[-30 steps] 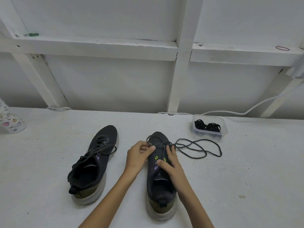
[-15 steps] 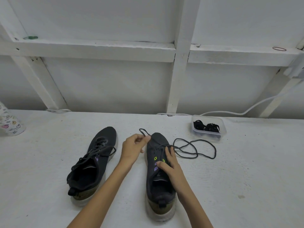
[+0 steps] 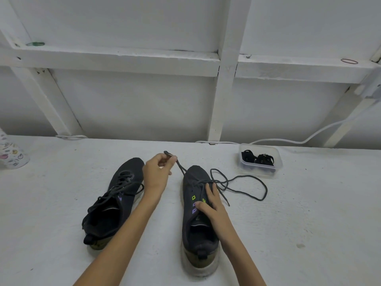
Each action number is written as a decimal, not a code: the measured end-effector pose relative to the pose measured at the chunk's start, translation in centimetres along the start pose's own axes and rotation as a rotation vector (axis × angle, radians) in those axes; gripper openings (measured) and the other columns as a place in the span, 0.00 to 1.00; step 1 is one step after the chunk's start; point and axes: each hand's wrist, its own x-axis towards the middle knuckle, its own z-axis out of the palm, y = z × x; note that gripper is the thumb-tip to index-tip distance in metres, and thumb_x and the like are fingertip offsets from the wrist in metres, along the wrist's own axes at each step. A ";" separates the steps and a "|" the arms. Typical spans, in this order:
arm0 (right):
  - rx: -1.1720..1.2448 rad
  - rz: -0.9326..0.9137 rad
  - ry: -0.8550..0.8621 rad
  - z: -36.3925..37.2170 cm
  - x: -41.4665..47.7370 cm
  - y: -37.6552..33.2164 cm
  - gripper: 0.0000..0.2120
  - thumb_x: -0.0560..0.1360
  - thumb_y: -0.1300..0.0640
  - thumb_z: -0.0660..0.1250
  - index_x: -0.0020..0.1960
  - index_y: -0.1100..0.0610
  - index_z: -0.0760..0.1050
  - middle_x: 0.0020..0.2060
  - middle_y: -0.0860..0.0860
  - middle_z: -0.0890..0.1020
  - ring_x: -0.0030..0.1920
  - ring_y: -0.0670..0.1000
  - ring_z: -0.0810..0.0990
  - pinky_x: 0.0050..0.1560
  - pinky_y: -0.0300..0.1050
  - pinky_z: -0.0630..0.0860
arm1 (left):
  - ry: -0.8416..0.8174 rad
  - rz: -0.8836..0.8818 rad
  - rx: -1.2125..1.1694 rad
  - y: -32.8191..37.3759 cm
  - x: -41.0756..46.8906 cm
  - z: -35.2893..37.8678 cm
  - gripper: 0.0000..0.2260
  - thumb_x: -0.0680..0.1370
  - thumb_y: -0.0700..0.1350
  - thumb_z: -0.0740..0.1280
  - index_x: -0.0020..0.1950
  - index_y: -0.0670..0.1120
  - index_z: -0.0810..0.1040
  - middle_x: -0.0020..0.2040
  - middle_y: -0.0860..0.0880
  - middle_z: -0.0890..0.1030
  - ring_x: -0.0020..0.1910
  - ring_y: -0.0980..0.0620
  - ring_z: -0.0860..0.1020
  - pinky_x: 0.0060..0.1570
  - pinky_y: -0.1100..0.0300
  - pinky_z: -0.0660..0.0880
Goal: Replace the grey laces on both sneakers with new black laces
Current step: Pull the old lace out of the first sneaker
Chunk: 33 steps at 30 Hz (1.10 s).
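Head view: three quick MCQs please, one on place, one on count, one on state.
1. Where is the tub of black laces?
A) right of the right sneaker, near the wall
B) between the two shoes
C) at the table's near edge

2. How many sneakers are on the table?
A) one
B) two
C) three

3. What is the left hand doing?
A) lying flat on the table
B) pinching the grey lace
C) holding the tub

Key:
1 A, the tub sits at the far right, close to the wall.
2 B, the left sneaker and right sneaker lie side by side.
3 B, the lace runs from the hand down to the right sneaker.
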 end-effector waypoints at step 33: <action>0.012 0.014 0.005 0.1 0.0 -0.2 0.41 0.67 0.45 0.68 0.78 0.46 0.58 0.77 0.36 0.49 0.76 0.39 0.52 0.76 0.46 0.56 | -0.034 -0.027 0.014 -1.1 0.3 -0.5 0.09 0.75 0.44 0.72 0.36 0.50 0.77 0.32 0.53 0.78 0.23 0.59 0.73 0.35 0.60 0.73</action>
